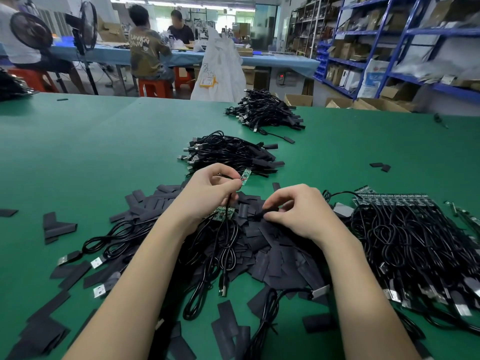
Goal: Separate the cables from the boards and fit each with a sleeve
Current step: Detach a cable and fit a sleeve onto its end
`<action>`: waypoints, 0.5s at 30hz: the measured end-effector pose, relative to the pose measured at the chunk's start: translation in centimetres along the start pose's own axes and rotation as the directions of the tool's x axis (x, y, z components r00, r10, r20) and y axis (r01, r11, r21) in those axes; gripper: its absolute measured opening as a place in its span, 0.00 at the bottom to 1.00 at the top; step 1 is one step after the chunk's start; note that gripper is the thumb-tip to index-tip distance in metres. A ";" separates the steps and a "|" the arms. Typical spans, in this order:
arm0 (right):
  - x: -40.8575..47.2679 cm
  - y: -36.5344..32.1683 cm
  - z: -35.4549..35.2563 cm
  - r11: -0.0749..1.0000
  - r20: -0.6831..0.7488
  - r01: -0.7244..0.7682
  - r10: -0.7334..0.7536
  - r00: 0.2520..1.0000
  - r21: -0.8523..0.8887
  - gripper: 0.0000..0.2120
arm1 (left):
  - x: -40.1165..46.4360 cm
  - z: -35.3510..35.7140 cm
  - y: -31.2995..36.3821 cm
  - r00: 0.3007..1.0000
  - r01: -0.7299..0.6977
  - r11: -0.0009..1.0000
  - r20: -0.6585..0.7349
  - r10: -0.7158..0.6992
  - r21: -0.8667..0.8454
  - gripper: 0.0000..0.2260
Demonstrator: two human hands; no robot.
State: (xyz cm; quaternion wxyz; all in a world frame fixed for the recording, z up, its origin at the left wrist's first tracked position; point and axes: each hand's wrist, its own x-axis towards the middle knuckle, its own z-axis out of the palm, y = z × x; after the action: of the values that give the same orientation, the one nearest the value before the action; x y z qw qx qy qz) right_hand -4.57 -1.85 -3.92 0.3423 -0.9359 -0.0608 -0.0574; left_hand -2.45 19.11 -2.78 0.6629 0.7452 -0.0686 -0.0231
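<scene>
Green mat [78, 157] underneath, we are pinching 1 light, floppy cable [226, 229] with our left hand [207, 193]; beside it, our right hand [293, 209] is nipping a flimsy sleeve [262, 213]

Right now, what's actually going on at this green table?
A person is working through USB cables. The left hand pinches a cable ending in a small green board, while the right hand picks at the heap of black sleeves. Sleeved cables lie in piles farther back; a bundle still on boards waits at right.
</scene>
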 end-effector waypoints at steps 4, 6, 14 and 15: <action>-0.3 0.0 -0.5 0.988 -0.091 0.026 -0.013 0.996 0.151 0.07 | -0.1 0.1 0.1 1.000 -0.007 1.000 0.015 0.007 0.022 0.03; -0.4 0.0 -0.7 0.981 -0.105 0.045 -0.026 0.994 0.190 0.06 | -0.1 0.1 0.2 1.000 -0.008 1.000 0.024 0.008 0.026 0.02; -0.2 -0.5 -0.2 0.913 -0.153 0.084 -0.024 0.988 0.400 0.05 | -0.6 1.0 0.5 0.995 0.005 0.999 0.096 0.000 -0.045 0.01; -0.2 -0.6 -0.2 0.899 -0.134 0.074 -0.017 0.991 0.432 0.05 | -0.6 1.2 0.5 0.994 0.011 0.998 0.110 -0.004 -0.062 0.01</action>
State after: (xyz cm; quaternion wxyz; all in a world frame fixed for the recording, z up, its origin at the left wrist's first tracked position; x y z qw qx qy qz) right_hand -4.87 -1.58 -3.44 0.5448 -0.8282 -0.0723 -0.1099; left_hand -3.24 18.00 -2.50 0.6810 0.7220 -0.1015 -0.0686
